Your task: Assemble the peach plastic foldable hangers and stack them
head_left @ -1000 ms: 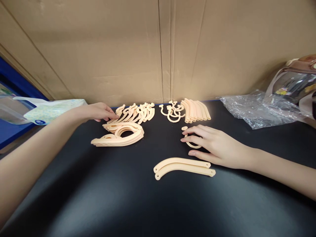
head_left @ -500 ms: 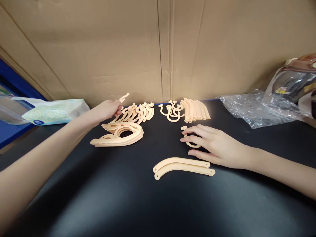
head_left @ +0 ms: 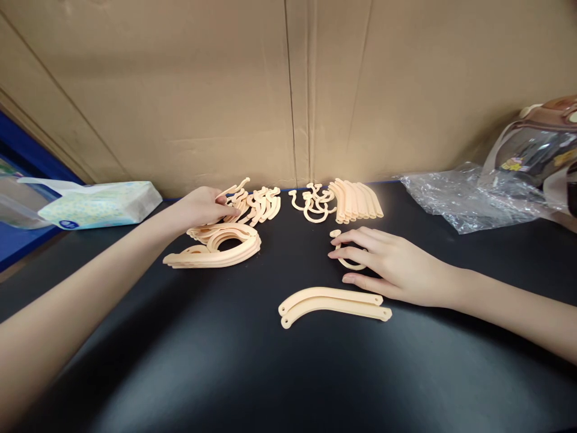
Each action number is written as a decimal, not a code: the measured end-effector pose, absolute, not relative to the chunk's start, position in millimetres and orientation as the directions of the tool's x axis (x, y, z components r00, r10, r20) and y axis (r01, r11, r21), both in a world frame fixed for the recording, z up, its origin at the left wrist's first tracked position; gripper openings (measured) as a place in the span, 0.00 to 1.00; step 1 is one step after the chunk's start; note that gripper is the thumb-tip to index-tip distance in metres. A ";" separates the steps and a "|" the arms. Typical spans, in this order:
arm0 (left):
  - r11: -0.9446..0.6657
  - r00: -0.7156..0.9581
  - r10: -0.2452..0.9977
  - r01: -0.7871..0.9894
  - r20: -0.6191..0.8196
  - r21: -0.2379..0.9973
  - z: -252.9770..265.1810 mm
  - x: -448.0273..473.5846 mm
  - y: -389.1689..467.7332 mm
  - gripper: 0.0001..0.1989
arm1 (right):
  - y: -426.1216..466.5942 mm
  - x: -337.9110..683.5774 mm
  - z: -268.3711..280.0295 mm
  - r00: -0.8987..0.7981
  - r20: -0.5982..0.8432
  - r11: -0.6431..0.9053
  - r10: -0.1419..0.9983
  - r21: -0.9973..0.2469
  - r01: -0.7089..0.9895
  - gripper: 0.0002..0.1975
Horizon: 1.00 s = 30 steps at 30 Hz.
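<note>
My left hand is closed on a slim, curved beige plastic piece, whose free end sticks up to the right. It is over the left end of a row of similar short curved pieces. Just in front of it lies a stack of folded hanger-like beige parts. My right hand lies open, fingers apart, over a beige plastic hook that its fingers partly hide. Closer to me, two long curved hanger arms lie side by side on the black table.
Several hooks lie at the back, beside a row of long curved arms. A tissue pack sits at the left. Crumpled clear plastic and a clear container with a strap are at the right. A cardboard wall stands behind.
My left hand has moved right and slightly down with the slim piece, closer over the row of short pieces. My right hand has stayed in place.
</note>
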<state>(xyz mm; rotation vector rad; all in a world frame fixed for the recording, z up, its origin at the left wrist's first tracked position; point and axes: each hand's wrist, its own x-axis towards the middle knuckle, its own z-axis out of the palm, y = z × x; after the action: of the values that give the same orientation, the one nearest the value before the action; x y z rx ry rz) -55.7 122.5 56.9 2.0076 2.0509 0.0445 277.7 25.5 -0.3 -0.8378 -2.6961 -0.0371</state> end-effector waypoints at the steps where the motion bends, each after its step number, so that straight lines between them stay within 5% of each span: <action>1: 0.041 -0.007 0.987 0.977 -0.159 0.211 57.3 -55.0 122.1 0.17 | 25.5 277.7 -0.2 -0.779 0.307 0.829 0.547 -0.070 0.555 0.17; 12: 0.005 -0.019 0.999 0.959 0.047 0.284 71.9 -50.0 121.6 0.14 | 24.8 277.7 0.2 -0.772 0.317 0.826 0.550 -0.068 0.560 0.16; 19: -0.198 0.143 0.975 0.909 0.171 0.367 77.8 1.3 73.1 0.09 | 24.8 279.8 3.7 -0.749 0.324 0.802 0.577 -0.056 0.594 0.16; 22: -0.376 0.316 0.922 0.866 0.223 0.330 61.6 18.7 43.8 0.15 | 24.5 280.2 7.3 -0.726 0.352 0.793 0.591 -0.085 0.604 0.13; 25: -0.508 0.441 0.858 0.805 0.263 0.306 45.2 22.1 24.9 0.17 | 23.5 279.4 9.1 -0.657 0.405 0.758 0.636 -0.165 0.631 0.10; 30: -0.661 0.618 0.720 0.749 0.316 0.041 37.5 21.6 13.9 0.15 | 20.9 275.8 7.9 -0.427 0.443 0.610 0.789 -0.474 0.635 0.18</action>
<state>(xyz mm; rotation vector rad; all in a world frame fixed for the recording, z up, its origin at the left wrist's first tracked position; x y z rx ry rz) 21.6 13.9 37.5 2.9102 1.3245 0.5009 275.8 20.9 7.9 -1.1156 -2.1927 0.3102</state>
